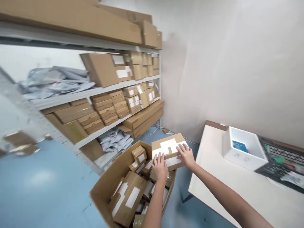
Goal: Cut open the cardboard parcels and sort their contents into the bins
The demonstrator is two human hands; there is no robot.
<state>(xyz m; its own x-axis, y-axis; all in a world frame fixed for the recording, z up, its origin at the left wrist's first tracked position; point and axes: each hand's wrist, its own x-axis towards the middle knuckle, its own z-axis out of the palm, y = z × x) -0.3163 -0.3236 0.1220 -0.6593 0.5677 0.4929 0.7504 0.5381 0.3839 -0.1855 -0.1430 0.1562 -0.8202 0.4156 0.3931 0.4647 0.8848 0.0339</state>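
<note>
A brown cardboard box [155,145] with white labels is held between both hands over the far right rim of a large open carton [101,186]. My left hand [160,166] grips its left near side, fingers on the top edge. My right hand [186,155] holds the right side, fingers spread over a label. The undersides of both hands and the thumbs are mostly hidden. Inside the carton lie several smaller parcels, among them a large labelled parcel [129,198] and a small taped box [139,154]. My left forearm covers part of the carton's contents.
A metal shelf rack [95,91] on the left carries stacked cardboard boxes and grey plastic bags [57,80]. On the right, a white table [211,164] bears a white bin [245,158] and a black crate [282,152]. Blue floor [47,190] surrounds the carton.
</note>
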